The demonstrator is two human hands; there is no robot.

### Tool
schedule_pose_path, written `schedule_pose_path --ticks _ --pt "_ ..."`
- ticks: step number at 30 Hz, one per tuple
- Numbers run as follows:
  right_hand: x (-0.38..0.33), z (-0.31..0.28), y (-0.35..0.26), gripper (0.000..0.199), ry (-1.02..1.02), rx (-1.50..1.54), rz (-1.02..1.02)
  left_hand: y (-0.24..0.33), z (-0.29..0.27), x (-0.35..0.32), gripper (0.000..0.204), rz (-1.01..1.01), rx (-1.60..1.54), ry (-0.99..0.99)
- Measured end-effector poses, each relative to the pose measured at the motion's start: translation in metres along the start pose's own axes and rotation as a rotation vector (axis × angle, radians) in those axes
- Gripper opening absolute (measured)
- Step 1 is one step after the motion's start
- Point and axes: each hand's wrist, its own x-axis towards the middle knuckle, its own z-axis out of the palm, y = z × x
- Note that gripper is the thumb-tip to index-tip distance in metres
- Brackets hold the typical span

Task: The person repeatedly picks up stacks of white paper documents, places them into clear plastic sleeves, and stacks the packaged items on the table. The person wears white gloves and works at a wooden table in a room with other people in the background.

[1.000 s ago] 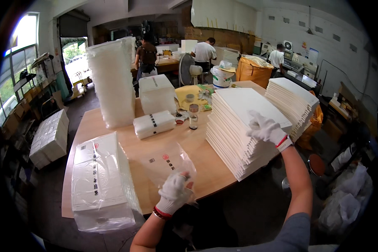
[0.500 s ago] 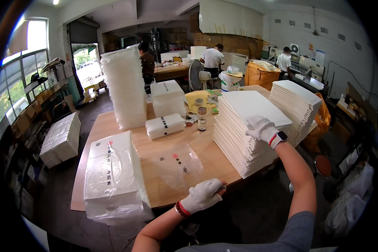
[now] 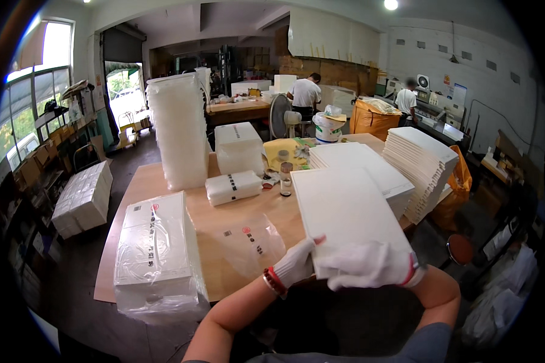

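A white rectangular sheet (image 3: 347,209) lies tilted toward me, in front of and partly over a stack of white sheets (image 3: 378,169). My left hand (image 3: 295,264), in a white knit glove with the thumb tip bare, grips its near left edge; the other fingertips are hidden behind it. Across the near edge of the same sheet lies my right hand (image 3: 364,265), gloved and slightly blurred, its fingers pointing left over the top face. Left of my hands, a clear printed plastic bag (image 3: 248,245) rests flat on the wooden table (image 3: 215,227).
A bagged white stack (image 3: 154,242) stands at the table's near left. Behind it are a tall pile of translucent plastic (image 3: 177,133), a smaller wrapped pack (image 3: 233,187) and tape rolls (image 3: 285,178). Another sheet stack (image 3: 418,172) is at the right. Two people work farther back.
My right hand has come from the stack toward me with the white sheet. My left hand has moved slightly up and right to grip the sheet's edge.
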Motion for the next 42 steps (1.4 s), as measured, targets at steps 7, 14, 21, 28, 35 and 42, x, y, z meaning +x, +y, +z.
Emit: schedule_pose_path --ticks 7,14,21,28,35,42 --pt "-0.123 0.059 0.086 0.027 0.614 0.289 0.629 -0.003 -0.014 -0.044 0.065 0.346 0.676 -0.06" --pt "-0.055 0.226 0.016 0.05 0.982 0.816 0.841 -0.124 -0.037 -0.024 0.076 1.186 1.841 0.366" --pt "-0.064 0.218 0.022 0.042 0.884 0.384 0.668 -0.009 -0.147 -0.001 0.061 1.105 1.94 1.047" --pt "-0.054 0.249 0.039 0.025 -0.023 0.061 0.798 0.005 -0.179 0.023 0.036 0.645 1.44 0.645" --pt "-0.057 0.351 0.123 0.054 -0.037 0.086 0.856 -0.091 -0.148 0.035 0.041 0.6 1.551 0.216" --pt "0.013 0.365 0.141 0.061 0.007 0.085 1.236 -0.095 -0.258 -0.007 0.045 0.87 2.386 0.458"
